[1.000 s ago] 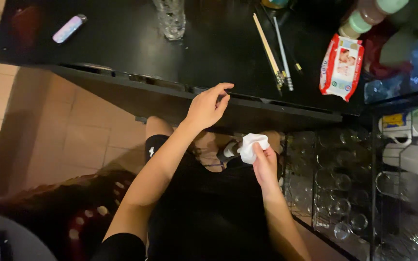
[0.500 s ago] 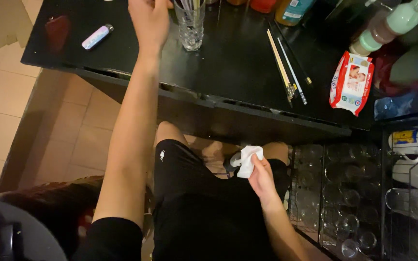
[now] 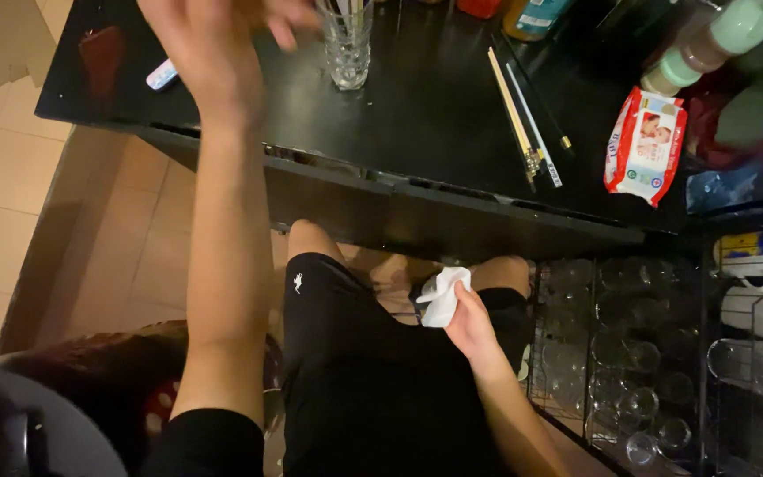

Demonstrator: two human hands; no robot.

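the left hand (image 3: 214,44) is stretched out over the far left part of the dark worktop (image 3: 434,115), blurred, with fingers loosely spread and curled; it has hold of nothing that i can make out. the thing nearest it is the clear glass tumbler (image 3: 348,49), which stands upright just to the right of the hand, its long axis vertical, with some thin sticks poking out of the top. hand and glass sit close but i cannot tell whether the fingertips touch the rim. a small pale capsule-shaped object (image 3: 162,74) lies flat just left of the wrist, near the worktop's left end.

the right hand (image 3: 470,327) is low and near, down over the lap below the worktop's front edge, closed around a crumpled white cloth (image 3: 445,296) that bunches out of the top of the grip. it is well apart from the glass, so the left hand is by far the nearer one.

further right on the worktop a pair of chopsticks (image 3: 516,110) lies lengthwise, running from far to near, and beyond it a red and white pack of wipes (image 3: 645,146). a wire rack of glasses (image 3: 629,353) stands at the near right, below the worktop.
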